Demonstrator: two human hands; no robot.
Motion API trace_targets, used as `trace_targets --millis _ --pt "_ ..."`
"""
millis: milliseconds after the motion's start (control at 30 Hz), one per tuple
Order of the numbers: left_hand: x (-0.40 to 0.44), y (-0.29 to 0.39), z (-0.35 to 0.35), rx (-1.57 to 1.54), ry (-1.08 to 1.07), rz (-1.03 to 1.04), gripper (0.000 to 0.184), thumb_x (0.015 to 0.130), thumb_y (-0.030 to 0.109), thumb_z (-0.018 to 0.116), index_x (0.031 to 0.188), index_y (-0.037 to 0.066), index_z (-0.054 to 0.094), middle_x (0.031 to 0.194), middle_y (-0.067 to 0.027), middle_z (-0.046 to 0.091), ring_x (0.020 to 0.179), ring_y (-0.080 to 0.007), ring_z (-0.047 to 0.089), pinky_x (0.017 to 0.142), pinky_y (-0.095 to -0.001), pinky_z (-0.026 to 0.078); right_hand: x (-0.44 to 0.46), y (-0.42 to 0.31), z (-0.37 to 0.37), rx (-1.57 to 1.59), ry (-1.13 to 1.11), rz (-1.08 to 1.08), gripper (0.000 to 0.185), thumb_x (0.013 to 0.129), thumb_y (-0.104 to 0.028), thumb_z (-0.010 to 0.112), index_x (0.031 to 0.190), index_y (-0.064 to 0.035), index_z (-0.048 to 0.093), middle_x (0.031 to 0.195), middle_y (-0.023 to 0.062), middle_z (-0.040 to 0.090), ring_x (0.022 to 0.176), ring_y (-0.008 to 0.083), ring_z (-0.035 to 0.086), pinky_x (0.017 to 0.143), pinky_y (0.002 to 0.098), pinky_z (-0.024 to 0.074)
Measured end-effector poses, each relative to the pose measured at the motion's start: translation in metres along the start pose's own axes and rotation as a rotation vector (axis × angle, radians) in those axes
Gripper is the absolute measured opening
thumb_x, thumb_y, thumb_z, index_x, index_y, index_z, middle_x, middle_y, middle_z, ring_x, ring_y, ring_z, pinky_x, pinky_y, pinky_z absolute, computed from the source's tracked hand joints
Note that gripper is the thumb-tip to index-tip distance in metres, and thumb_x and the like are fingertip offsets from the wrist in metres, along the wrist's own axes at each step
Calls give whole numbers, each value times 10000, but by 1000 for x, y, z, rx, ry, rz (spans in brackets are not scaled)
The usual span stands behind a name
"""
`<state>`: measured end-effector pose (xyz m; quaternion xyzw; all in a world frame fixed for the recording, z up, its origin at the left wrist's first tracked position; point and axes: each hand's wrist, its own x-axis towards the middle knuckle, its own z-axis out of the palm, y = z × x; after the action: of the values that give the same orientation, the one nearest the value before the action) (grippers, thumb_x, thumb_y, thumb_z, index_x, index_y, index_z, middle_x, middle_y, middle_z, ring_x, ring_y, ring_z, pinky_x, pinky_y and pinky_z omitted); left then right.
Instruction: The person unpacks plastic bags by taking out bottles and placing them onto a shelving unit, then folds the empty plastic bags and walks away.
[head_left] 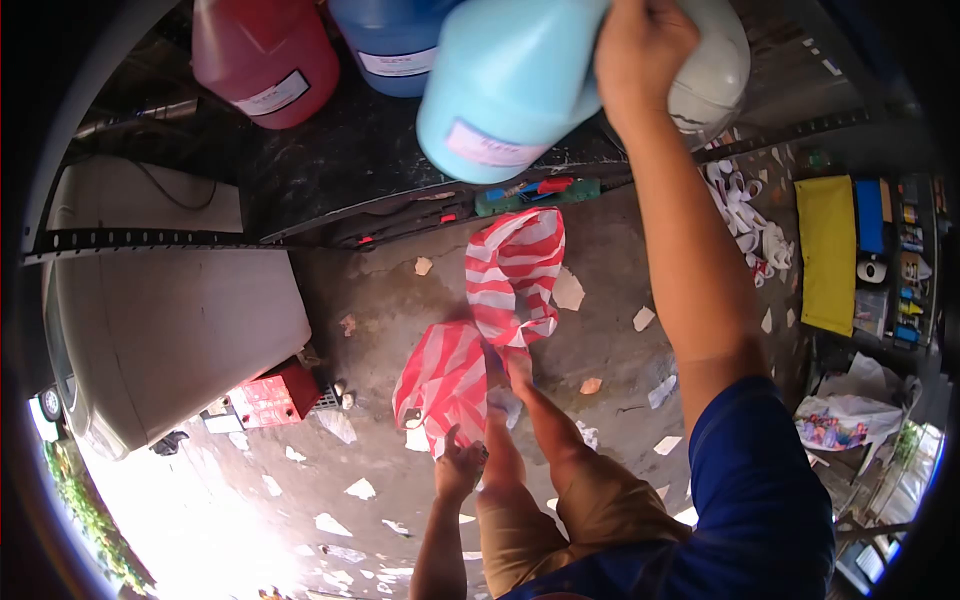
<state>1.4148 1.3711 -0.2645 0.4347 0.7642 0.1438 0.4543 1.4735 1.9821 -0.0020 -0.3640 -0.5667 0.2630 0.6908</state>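
Observation:
High in the view my right hand [645, 55] is closed at the handle of a light blue jug [510, 75], which tilts over the front edge of a black shelf. Down by my legs, my left hand [460, 468] grips a red-and-white striped plastic bag [445, 380], fingers closed on its lower edge. Another striped part [515, 270] spreads above it; whether it is a second bag I cannot tell. A red jug [268, 60] and a dark blue jug [395, 45] stand left of the light blue one. A whitish jug [712, 75] is partly hidden behind my right hand.
The black shelf [330, 180] spans the front. At left stands a large grey-white appliance [180, 340], with a red box [278, 393] beside it. Paper scraps lie over the concrete floor [380, 290]. To the right are a yellow panel [826, 255] and a white plastic bag [850, 415].

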Motion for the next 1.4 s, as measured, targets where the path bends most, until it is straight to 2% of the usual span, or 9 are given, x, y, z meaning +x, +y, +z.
trace_targets --millis 133,333,633,800,933,1033,1167,1267,1400 --pt "-2 31 -18 -269 -7 -330 433 941 397 691 1237 81 707 929 -151 668 754 -317 665 738 -476 527 29 21 -16 -170 -14 -119 569 967 -441 737 625 -35 532 609 -37 485 609 69 397 543 286 333" --pt "-3 7 -7 -171 -16 -176 458 940 431 690 1247 92 707 977 -164 686 795 -338 699 767 -493 536 46 34 -5 -236 -58 -217 607 954 -464 743 598 -32 506 591 -27 445 587 88 379 532 314 324" --pt "1 31 -24 -137 -84 -298 373 970 438 644 1151 134 762 994 -163 704 821 -353 710 806 -496 541 51 40 -2 -221 -2 -327 637 928 -508 757 590 -13 542 576 7 489 572 114 418 539 340 368" --pt "-12 21 -22 -128 -128 -312 287 963 410 644 1089 182 762 1227 -175 651 859 -338 709 802 -490 554 60 44 20 -303 92 -178 710 902 -565 760 547 1 521 532 14 462 551 132 428 544 376 399" --pt "-30 -11 -8 208 -249 -90 131 888 338 693 946 221 700 1400 -180 556 874 -344 703 795 -490 582 87 69 28 -336 137 -288 781 939 -629 670 581 49 525 525 90 451 553 160 450 580 416 415" --pt "-39 -20 -1 216 -197 -62 146 827 297 723 903 211 632 1375 -181 569 858 -367 693 784 -500 594 106 90 35 -245 144 -333 796 983 -632 595 613 71 551 528 120 464 546 172 447 592 422 419" --pt "-42 -34 10 196 -177 -47 162 851 313 722 989 238 681 1393 -175 563 870 -377 692 775 -500 596 135 118 48 -250 197 -411 758 1031 -619 498 796 88 631 730 211 615 712 278 583 744 451 458" --pt "-41 -53 38 -42 -114 -177 211 873 331 708 1069 252 705 1403 -153 565 861 -356 699 769 -491 600 138 116 29 -403 16 -168 702 1052 -567 475 963 100 678 928 270 696 900 375 662 858 455 473" --pt "-31 -21 34 -127 -106 -164 256 886 346 697 1118 237 711 1326 -147 621 837 -330 704 774 -472 599 133 133 24 -350 118 -483 545 1077 -410 458 1167 92 652 1129 289 686 1034 400 649 950 422 471"
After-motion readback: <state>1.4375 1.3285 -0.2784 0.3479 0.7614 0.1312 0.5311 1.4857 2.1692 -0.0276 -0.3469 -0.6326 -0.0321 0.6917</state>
